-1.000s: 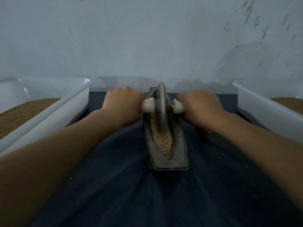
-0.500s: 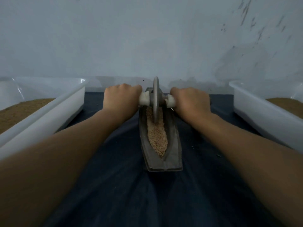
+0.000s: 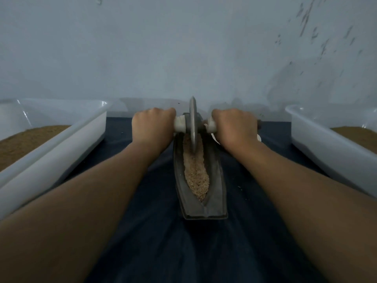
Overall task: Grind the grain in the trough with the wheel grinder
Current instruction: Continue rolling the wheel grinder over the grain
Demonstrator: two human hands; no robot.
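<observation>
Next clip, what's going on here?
A person grips the white handles of a grey metal wheel grinder, left hand on one side, right hand on the other. The wheel stands on edge at the far end of a dark grey boat-shaped trough, in the pale grain. The trough sits on a dark blue cloth between a left white tub and a right white tub.

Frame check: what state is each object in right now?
Dark boat-shaped trough: holds tan grain.
Grey metal grinding wheel: upright, at the trough's far end.
Left hand: grips left white handle.
Right hand: grips right white handle.
Left white plastic tub, right white plastic tub: hold brown meal.
</observation>
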